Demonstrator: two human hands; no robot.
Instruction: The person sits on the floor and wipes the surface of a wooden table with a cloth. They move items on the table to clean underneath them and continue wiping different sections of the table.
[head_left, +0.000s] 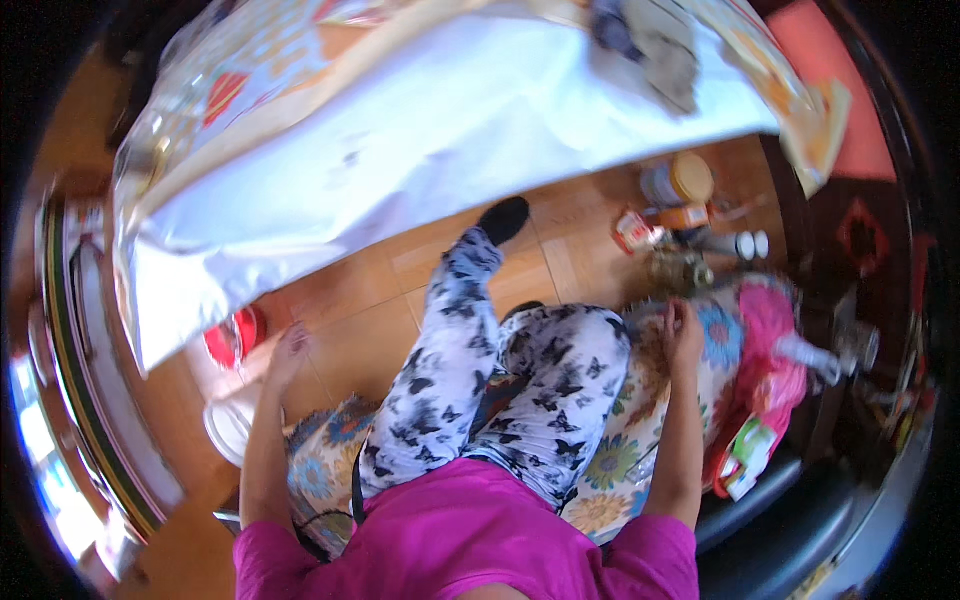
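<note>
I sit on a seat with a flowered cover [612, 462], my legs in white trousers [425, 370] with a black butterfly print. My left hand [288, 350] hangs beside the seat, above the tiled floor, a little blurred. Its fingers look loosely stretched and nothing shows in them. Close by are a red container [236, 338] and a white round tub or lid [230, 430]. At the right, my right hand [683, 330] is over the flowered cover, beside my knee. Its fingers are curled in, and I see nothing between them.
Ahead stands a table draped with a white and patterned cloth [400, 130], with grey fabric [665, 55] on it. Under its right side are a yellow-lidded jar [690, 178], small packets and a glass bottle [680, 268]. A pink bag [770, 350] lies right of the seat.
</note>
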